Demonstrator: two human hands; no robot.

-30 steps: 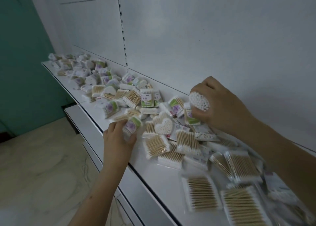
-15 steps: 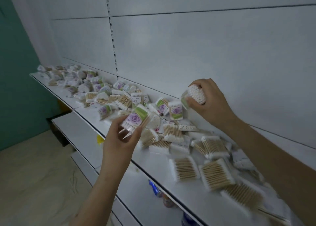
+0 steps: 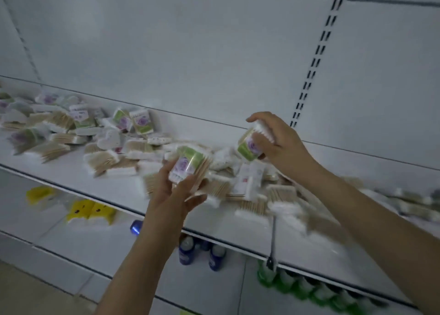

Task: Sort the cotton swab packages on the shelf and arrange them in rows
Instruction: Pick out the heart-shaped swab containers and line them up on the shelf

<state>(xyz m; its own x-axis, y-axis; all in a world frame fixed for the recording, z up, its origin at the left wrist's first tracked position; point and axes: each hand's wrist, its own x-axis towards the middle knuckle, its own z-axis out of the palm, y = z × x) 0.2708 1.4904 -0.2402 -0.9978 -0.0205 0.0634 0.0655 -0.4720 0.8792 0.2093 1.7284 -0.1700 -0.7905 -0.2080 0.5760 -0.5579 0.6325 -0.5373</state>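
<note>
Packages in hand: two green-and-purple labelled cotton swab packages, one in each hand, both lifted clear of the shelf (image 3: 71, 172).
Left package (image 3: 187, 164): cradled in the left hand (image 3: 176, 195), palm up, fingers curled under it; long axis runs from 7 to 1 o'clock, label facing the camera.
Right package (image 3: 250, 145): gripped from above by the right hand (image 3: 278, 143), white swab tips showing under the fingers; long axis tilts from 5 to 11 o'clock.
Grip state: both hands closed around a package, neither free.
Key relation: the right package lies at 2 o'clock from the left one, near but apart; bare shelf lies at 8 o'clock from the left hand, so that hand seems nearer a setting-down spot.
Loose heap (image 3: 107, 148): many swab packages lie jumbled along the shelf from 9 to 3 o'clock; no rows visible yet, so sorting looks early.
Shelf: white, with a white slotted back panel (image 3: 214, 52).
Below: yellow packets (image 3: 90, 211), blue bottles (image 3: 188, 252) and green bottles (image 3: 297, 288) on lower shelves.
</note>
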